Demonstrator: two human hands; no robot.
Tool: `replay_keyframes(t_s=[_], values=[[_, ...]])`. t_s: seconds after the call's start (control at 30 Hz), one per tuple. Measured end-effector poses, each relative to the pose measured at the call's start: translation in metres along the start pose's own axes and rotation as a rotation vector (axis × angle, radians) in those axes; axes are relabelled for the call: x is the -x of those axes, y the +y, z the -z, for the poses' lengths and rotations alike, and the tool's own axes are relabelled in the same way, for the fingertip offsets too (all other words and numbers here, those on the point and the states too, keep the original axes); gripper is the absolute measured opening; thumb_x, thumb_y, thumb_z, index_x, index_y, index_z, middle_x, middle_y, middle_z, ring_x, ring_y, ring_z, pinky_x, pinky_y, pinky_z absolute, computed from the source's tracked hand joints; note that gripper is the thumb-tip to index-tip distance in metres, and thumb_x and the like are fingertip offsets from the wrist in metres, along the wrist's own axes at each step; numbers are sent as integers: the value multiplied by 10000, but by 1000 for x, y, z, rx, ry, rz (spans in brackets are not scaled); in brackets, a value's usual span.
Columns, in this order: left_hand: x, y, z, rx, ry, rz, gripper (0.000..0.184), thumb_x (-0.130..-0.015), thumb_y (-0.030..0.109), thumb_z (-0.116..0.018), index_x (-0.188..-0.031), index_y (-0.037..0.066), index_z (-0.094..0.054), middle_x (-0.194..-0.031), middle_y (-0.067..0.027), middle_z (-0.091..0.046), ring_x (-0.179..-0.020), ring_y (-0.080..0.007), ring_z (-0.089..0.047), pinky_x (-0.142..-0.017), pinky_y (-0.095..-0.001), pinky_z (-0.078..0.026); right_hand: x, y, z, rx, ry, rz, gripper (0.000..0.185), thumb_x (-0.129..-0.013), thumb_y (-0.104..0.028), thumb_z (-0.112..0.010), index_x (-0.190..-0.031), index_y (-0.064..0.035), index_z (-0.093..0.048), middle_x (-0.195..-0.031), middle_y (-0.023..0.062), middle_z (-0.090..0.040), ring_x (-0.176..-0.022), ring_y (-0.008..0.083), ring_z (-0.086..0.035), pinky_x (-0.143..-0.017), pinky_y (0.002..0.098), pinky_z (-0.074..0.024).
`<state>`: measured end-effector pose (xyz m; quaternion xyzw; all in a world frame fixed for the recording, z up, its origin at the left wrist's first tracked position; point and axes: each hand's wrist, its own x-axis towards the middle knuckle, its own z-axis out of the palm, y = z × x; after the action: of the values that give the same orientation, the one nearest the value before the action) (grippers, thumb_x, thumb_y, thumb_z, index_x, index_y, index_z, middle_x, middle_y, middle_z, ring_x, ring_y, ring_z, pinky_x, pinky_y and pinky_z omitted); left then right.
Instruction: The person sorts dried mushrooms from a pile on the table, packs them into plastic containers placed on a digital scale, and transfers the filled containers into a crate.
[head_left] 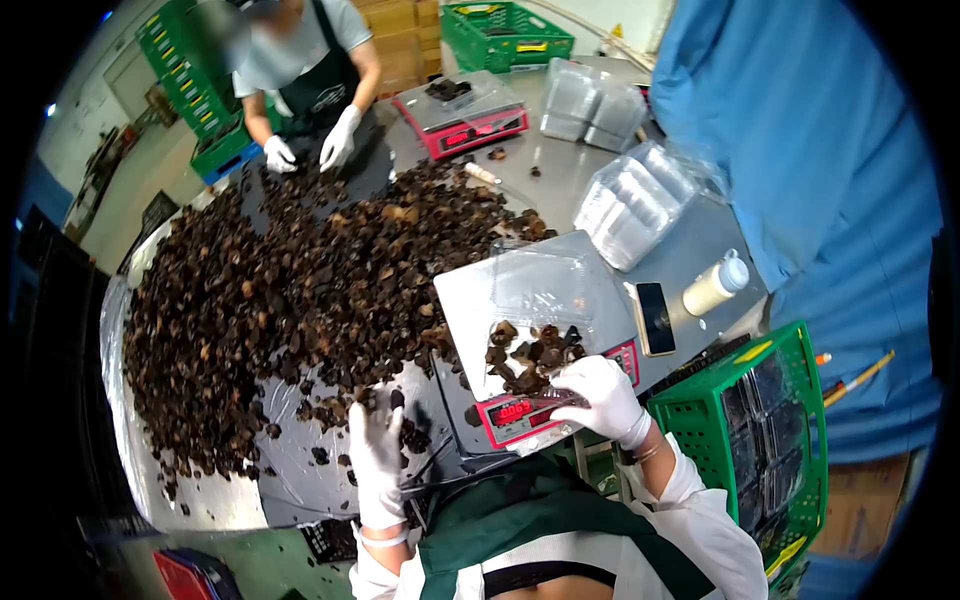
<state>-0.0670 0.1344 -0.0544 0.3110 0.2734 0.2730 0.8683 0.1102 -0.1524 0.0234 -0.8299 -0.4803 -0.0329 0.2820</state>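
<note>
My left hand (378, 465), in a white glove, hovers by the near edge of a big pile of dark wood ear mushrooms (330, 270). Its fingers are apart and I see nothing held. On a scale (515, 422) with a red display lies a clear plastic box (540, 285), its lid folded back and wood ear pieces (535, 360) in its base. My gloved right hand (605, 400) grips the box's near right corner, thumb below and fingers above; its fingertips are partly hidden against the mushrooms.
A co-worker's gloved hands (310, 150) are at the pile's far side, near a second scale (465, 120). Stacked clear boxes (640, 200), a phone (655, 320) and a bottle (715, 285) stand to the right. A green crate (700, 435) of filled boxes is at my right.
</note>
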Motion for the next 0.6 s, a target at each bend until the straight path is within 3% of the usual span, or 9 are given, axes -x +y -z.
replay_keyframes(t_s=[0.1,0.2,0.23,0.27,0.3,0.4,0.5,0.6], values=[[29,30,52,-129,205,-144,515,-870,472,-602,-1259,143,-529,-1281,-40,-547,-1242,-209,-452,-1067,-443,-260,6,2,-15,106,-121,93,323,-705,-321,-722,-939,-110,-652,-906,35,-610,-905,231,-574,-816,387,-417],[65,50,103,-240,527,-352,544,-936,468,-471,-1279,46,-484,-1364,-213,-443,-1295,-298,-410,-1083,-478,-326,-6,9,-11,78,-18,164,187,-731,-231,-688,-859,-98,-663,-820,46,-630,-808,229,-598,-764,369,-443],[78,61,96,-306,693,-340,500,-969,401,-431,-1293,22,-465,-1363,-216,-444,-1293,-314,-408,-1090,-467,-323,-13,15,-8,89,47,197,139,-740,-202,-672,-827,-93,-665,-786,52,-636,-772,228,-604,-741,362,-452],[88,58,127,-264,743,-416,486,-978,366,-406,-1328,29,-424,-1392,-215,-403,-1311,-317,-372,-1103,-461,-299,-25,17,-2,111,140,210,89,-757,-162,-637,-784,-81,-660,-742,67,-641,-720,242,-604,-690,361,-459],[98,56,158,-226,791,-493,477,-987,332,-381,-1362,37,-383,-1421,-215,-361,-1329,-320,-336,-1117,-456,-275,-31,18,6,61,83,59,93,-775,-159,-641,-826,-87,-672,-829,55,-645,-818,250,-578,-714,367,-439],[121,51,247,262,1061,-439,632,-950,411,-436,-1441,58,-251,-1508,-146,-219,-1359,-349,-261,-1098,-451,-292,-41,29,1,164,30,-24,97,-758,-174,-659,-825,-104,-672,-812,50,-615,-803,268,-557,-721,377,-441],[135,46,263,256,1163,-440,687,-943,423,-442,-1473,91,-158,-1545,-122,-111,-1370,-349,-244,-1097,-446,-288,-33,28,-15,225,-145,20,111,-751,-216,-650,-825,-134,-648,-809,35,-562,-805,248,-540,-710,374,-422],[133,46,260,134,1118,-425,644,-961,407,-408,-1473,102,-166,-1532,-142,-161,-1376,-336,-242,-1108,-441,-264,-37,34,-27,302,-171,-12,111,-748,-231,-650,-808,-137,-642,-803,39,-560,-803,253,-542,-696,384,-426]])
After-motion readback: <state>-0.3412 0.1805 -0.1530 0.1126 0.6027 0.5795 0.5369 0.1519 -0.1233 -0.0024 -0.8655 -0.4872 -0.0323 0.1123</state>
